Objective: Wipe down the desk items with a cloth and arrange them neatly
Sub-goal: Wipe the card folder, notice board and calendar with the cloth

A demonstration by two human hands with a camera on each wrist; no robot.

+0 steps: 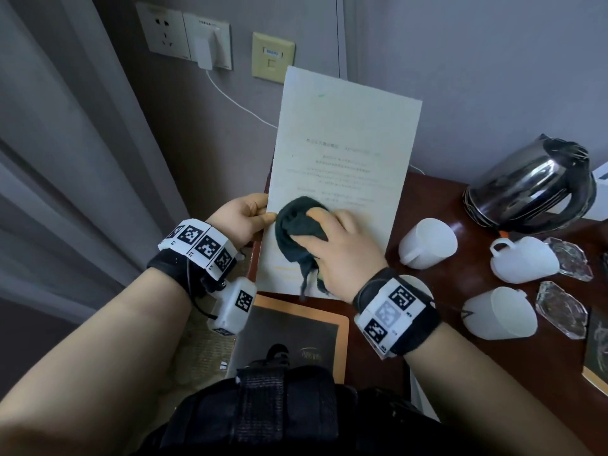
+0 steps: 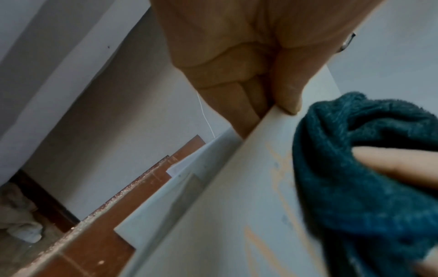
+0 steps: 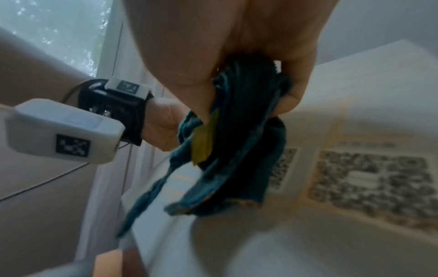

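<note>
Fingers [image 2: 288, 90] of the left hand [image 1: 245, 218] pinch the left edge of a white card [image 1: 342, 153], thumb on the printed face and the others curled behind it. The card stands tilted up off the desk [image 1: 444, 281], its bottom edge low near the desk's front left corner. The right hand [image 1: 342, 245] bunches a dark teal cloth [image 1: 296, 232] in curled fingers and presses it against the card's lower face, beside the left thumb.

I judge the card light and fairly stiff, since it stands straight from 1 edge grip. It would likely bow or crease under hard rubbing, so an edge hold close to the wiped patch suits it. The cloth is soft and limp, with loose ends hanging.

Right of the card on the desk: 1 steel kettle [image 1: 526, 192], 3 white cups [image 1: 427, 241] lying on their sides, and 2 glass dishes [image 1: 559, 311], probably fragile and slippery. Below the card lies 1 dark framed board [image 1: 296, 330]. A second sits at the right edge, partly cut off.
</note>
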